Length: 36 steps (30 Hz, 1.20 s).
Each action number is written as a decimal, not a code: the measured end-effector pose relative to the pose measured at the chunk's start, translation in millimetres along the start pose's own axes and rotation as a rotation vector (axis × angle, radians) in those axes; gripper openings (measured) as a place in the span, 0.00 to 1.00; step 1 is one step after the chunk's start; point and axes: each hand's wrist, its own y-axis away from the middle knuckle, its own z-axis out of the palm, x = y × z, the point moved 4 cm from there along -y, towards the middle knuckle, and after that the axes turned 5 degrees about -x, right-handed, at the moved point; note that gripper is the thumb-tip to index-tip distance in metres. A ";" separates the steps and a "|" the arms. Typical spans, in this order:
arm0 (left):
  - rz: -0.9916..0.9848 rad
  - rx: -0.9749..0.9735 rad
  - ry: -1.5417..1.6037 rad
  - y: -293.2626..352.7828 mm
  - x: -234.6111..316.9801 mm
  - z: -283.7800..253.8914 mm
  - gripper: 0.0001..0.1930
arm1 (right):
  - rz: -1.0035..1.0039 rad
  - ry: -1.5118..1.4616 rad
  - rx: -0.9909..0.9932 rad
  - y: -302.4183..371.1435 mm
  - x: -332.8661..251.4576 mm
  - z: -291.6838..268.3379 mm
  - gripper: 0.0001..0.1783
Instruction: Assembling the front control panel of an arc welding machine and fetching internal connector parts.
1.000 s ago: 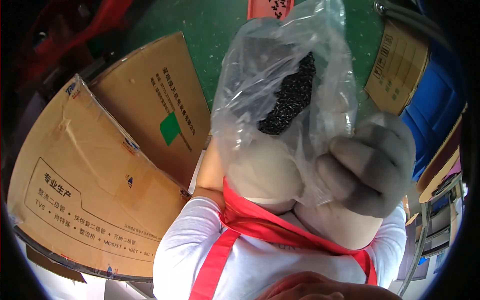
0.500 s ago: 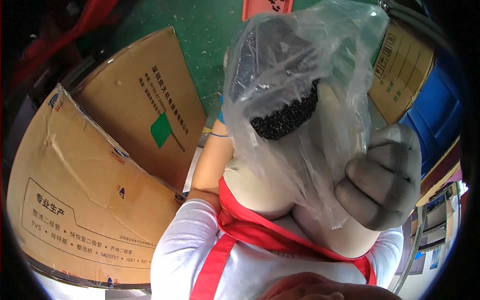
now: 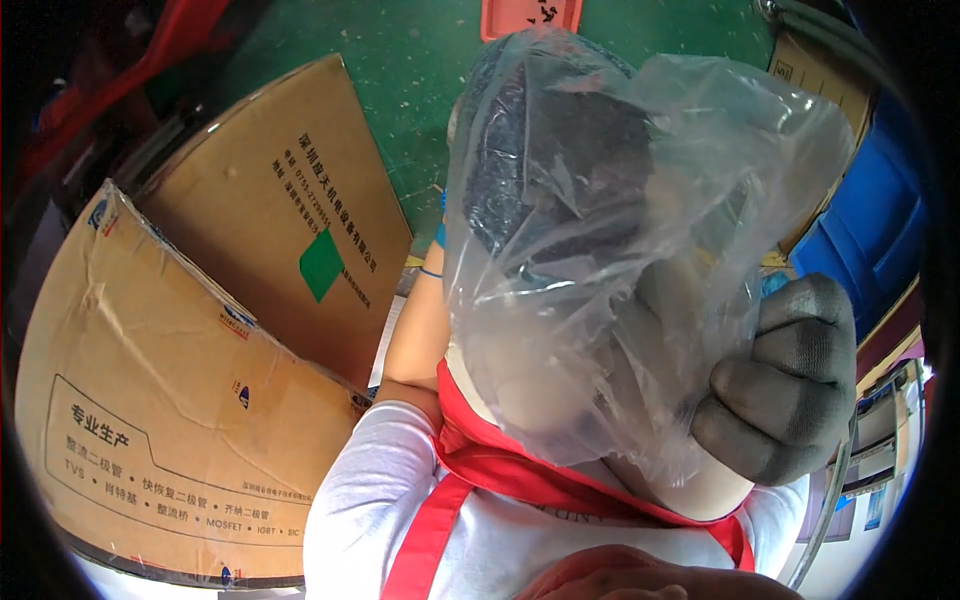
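Note:
A clear plastic bag (image 3: 700, 240) fills the middle of the view, its loose part spread toward the right. Through its far left side shows a dark, rounded bulk (image 3: 570, 170); the film blurs what it is made of. My right hand (image 3: 785, 385), in a grey glove, is closed on the bag's right edge with the fingers curled inward. My left forearm (image 3: 420, 325), with blue bands near the wrist, reaches up behind the bag's left side. The bag hides my left hand and its fingers.
Two large cardboard boxes stand at left, a nearer one (image 3: 180, 400) and a farther one (image 3: 330, 200) with a green sticker. A red tray (image 3: 505, 20) with small black pieces lies at the far edge on the green floor. Blue plastic (image 3: 865, 225) and another carton (image 3: 815, 75) are at right.
My right hand has shifted slightly right and down with the bag's edge. The bag's loose part has spread right, and the rough black surface seen before is now covered by film.

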 end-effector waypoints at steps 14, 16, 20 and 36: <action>-0.013 0.163 0.011 1.2 -9.0 -10.3 0.27 | -0.181 -0.098 0.013 0.6 33.2 14.7 0.12; -0.080 0.121 -0.001 -7.7 -26.9 12.5 0.27 | -0.159 -0.109 0.440 2.4 44.5 17.1 0.11; -0.003 0.213 -0.002 3.9 -2.8 -9.0 0.26 | 0.129 -0.559 -0.149 21.3 88.6 39.1 0.14; 0.205 -0.209 0.049 17.2 5.4 20.2 0.22 | 0.776 -0.686 0.274 59.3 197.1 110.4 0.14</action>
